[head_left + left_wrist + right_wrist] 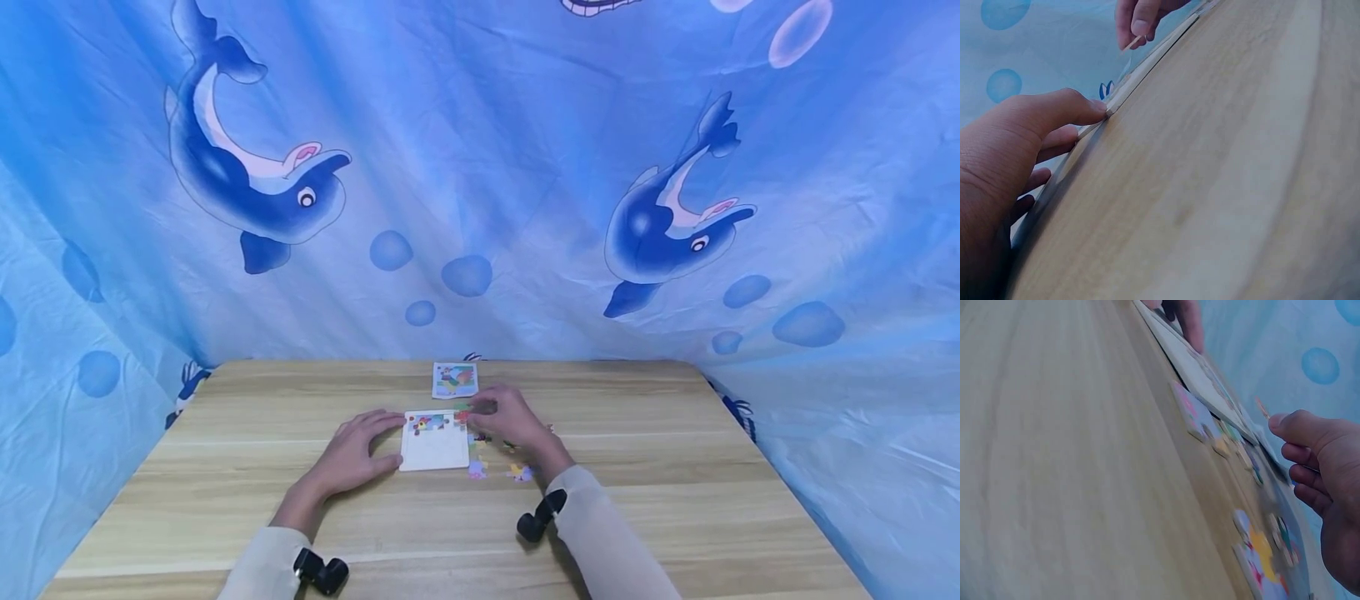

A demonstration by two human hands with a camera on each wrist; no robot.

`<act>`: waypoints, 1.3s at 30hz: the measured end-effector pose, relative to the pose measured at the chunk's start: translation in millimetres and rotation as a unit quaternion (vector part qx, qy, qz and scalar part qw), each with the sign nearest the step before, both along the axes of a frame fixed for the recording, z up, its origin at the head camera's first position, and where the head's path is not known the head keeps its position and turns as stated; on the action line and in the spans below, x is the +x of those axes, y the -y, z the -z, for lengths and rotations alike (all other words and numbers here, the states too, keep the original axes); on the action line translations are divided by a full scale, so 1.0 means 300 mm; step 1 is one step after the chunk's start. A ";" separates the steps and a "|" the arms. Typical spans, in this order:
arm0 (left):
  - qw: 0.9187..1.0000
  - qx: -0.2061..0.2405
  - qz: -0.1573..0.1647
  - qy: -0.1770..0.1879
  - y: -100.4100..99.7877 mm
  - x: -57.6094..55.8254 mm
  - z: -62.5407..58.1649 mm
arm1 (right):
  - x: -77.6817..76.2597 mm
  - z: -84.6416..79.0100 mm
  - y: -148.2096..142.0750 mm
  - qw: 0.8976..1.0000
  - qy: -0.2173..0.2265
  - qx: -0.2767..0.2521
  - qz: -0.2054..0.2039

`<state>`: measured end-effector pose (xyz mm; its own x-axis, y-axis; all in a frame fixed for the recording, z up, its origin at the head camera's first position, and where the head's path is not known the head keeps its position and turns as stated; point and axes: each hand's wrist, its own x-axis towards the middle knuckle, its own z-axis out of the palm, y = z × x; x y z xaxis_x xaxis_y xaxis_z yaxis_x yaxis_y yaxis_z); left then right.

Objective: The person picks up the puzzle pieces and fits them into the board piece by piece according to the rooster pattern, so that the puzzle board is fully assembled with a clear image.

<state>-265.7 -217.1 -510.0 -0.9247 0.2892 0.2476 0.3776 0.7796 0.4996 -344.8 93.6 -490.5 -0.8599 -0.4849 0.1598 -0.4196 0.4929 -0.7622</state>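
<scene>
A white puzzle tray (435,451) lies on the wooden table, with a few joined colourful pieces (427,422) along its upper side. My left hand (356,452) rests against the tray's left side, thumb near the lower corner and fingers spread toward the upper one. Over the tray's upper right corner, my right hand (513,419) pinches a puzzle piece (1262,407) between thumb and fingers. That piece shows thin and edge-on in both wrist views, clear of the tray. Loose puzzle pieces (477,470) lie to the tray's right, partly hidden under my right hand.
Behind the tray lies a picture card (455,380) showing a colourful bird. More loose pieces (520,473) are scattered below my right wrist. A blue curtain (480,167) with dolphins hangs behind the table (645,500) and at its sides.
</scene>
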 end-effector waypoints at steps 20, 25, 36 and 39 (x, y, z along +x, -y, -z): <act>1.000 -0.001 0.003 -0.006 0.007 -0.002 0.012 | 0.002 0.024 0.058 0.999 -0.018 0.046 -0.001; 1.000 -0.004 0.001 -0.010 0.012 -0.004 0.014 | 0.004 0.006 0.069 0.999 -0.001 0.043 0.003; 1.000 -0.002 0.001 -0.003 0.003 -0.006 0.008 | 0.002 0.012 0.067 0.999 -0.012 0.045 0.000; 1.000 -0.003 0.000 -0.007 0.001 -0.007 0.004 | 0.002 0.012 0.065 0.999 -0.006 0.036 -0.002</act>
